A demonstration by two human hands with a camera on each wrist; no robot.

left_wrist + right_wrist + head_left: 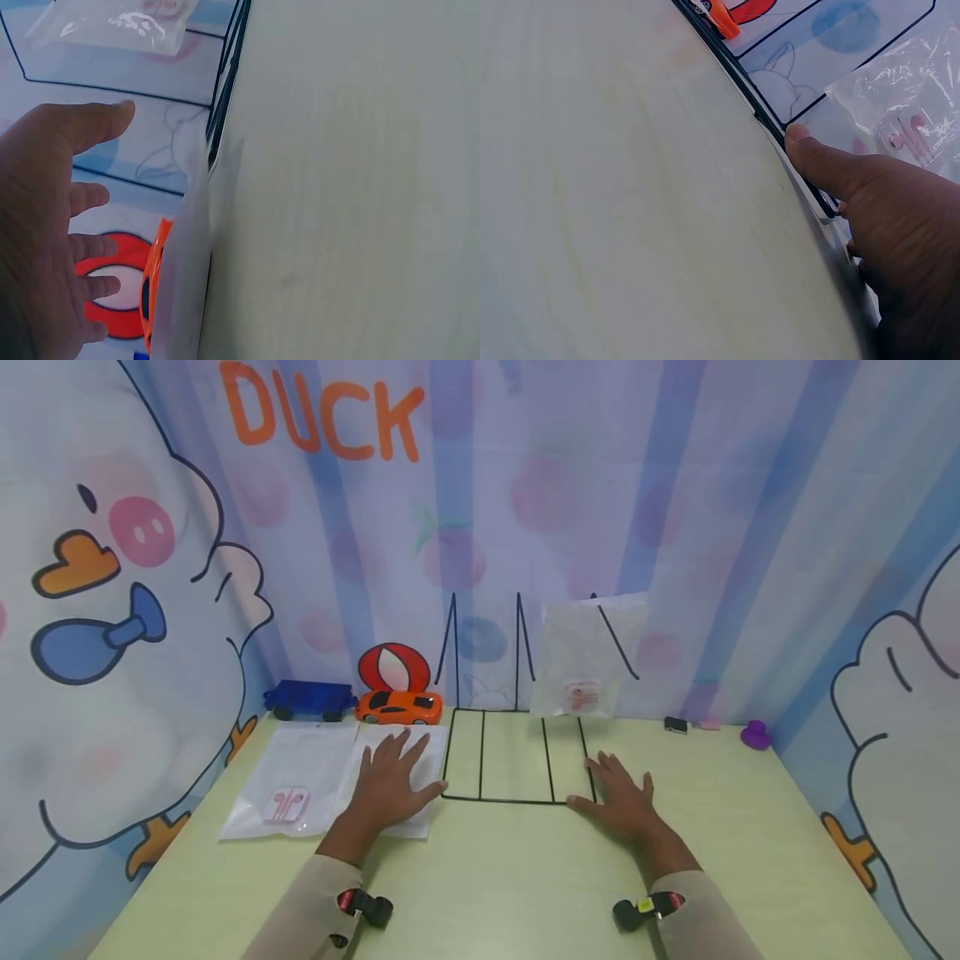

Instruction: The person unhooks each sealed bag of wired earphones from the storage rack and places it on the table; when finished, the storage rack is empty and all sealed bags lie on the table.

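Observation:
A black wire rack (517, 802) stands mid-table with upright prongs at its back. From the right prong hangs a clear, white-backed plastic bag (555, 643) with a pink-and-white earphone picture. My right hand (618, 797) is at the rack's front right corner, its thumb touching the front wire and its fingers along the side wire. My left hand (390, 785) hovers with spread, straight fingers over a second white bag (408, 827), partly covering it, left of the rack. Another flat bag (300, 768) with an earphone picture lies farther left, its edge meeting the second bag.
Behind the bags sit a blue toy trailer (311, 700) and an orange toy car (399, 707). At the back right are a small black item (676, 725), a pink piece (708, 725) and a purple hat-shaped object (756, 735). A printed curtain (585, 460) closes off the back.

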